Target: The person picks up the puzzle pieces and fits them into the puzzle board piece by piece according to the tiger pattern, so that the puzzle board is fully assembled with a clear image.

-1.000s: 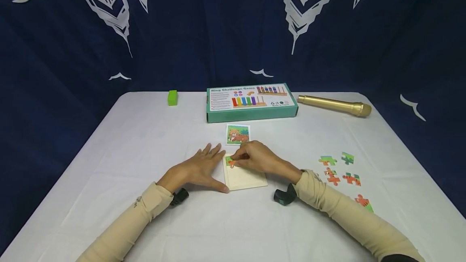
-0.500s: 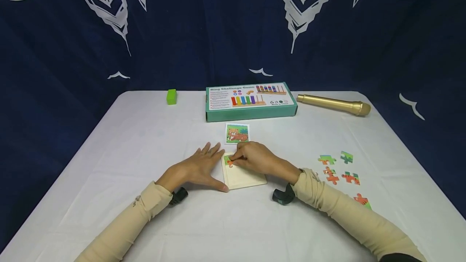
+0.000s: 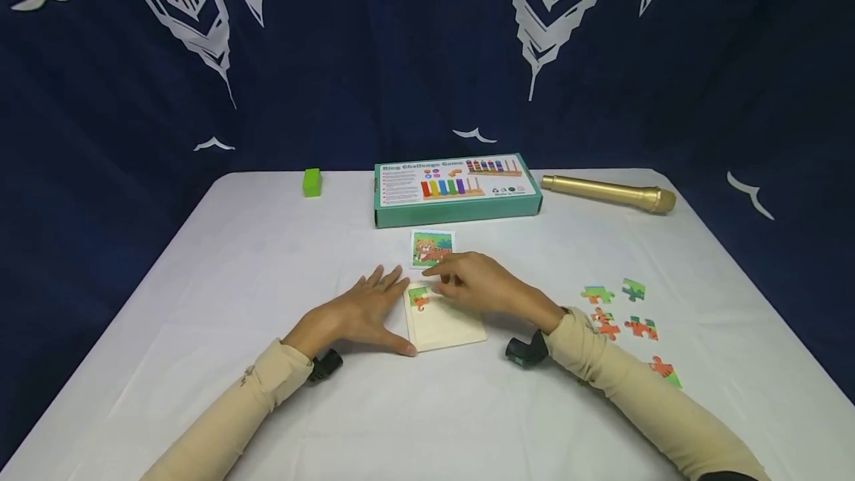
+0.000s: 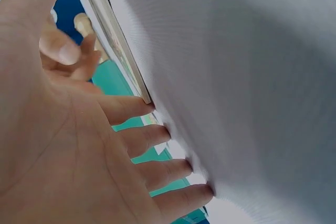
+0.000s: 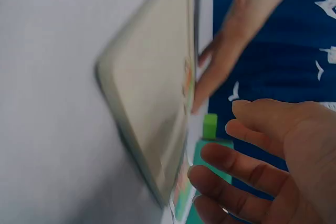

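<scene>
Left hand (image 3: 364, 310) was laid spread along board (image 3: 444, 329) edge | right hand (image 3: 481, 284) was held above board, fingers (image 5: 247, 169) loosely parted, gripping nothing | piece (image 3: 419, 298) was seen in board corner, just beside right fingers | firm bracing, flat pressing judged best.

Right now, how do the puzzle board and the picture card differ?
The puzzle board is larger than the picture card. The puzzle board is mostly bare, with one puzzle piece at its far left corner; the picture card shows a tiger scene. Both lie on the table.
</scene>
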Tool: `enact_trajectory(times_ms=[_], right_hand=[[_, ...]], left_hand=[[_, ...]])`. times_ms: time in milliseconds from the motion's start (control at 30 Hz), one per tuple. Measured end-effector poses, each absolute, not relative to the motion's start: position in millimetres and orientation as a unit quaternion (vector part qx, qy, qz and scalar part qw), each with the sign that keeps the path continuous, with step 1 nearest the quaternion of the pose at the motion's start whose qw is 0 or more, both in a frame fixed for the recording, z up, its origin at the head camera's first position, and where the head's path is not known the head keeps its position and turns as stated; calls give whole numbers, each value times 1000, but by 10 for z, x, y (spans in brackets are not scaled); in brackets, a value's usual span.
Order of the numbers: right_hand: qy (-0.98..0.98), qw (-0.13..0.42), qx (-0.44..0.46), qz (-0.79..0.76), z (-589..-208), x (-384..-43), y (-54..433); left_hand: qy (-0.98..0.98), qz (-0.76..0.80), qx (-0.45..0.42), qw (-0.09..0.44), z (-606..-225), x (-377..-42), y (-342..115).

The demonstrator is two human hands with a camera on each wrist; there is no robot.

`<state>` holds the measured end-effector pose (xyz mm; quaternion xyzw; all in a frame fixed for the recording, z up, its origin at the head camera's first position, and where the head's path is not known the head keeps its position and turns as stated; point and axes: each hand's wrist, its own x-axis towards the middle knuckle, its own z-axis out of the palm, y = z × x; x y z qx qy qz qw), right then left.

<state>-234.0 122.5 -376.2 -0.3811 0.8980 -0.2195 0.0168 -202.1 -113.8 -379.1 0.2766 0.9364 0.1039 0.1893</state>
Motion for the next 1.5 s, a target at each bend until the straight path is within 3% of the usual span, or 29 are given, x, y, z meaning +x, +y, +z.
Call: enact_trajectory(times_ms=[500,800,1133,1500], right_hand=[[934,-13,-273,-230,-3589,-2256,2580],[952,21,-214,-219,-3625,-2055,3225],[962,45,-178,-200,-3759,-2083,3362],[959,40,-198,-198,-3807,-2088,3348]], left_hand=[[936,129,270,186,-3801,-1998,-1133],[935,121,278,187,-3799,-2003,-1114],[936,124,272,186,-3799,-1996,-1141],[936,125,274,184,-3806,-1997,-1145]])
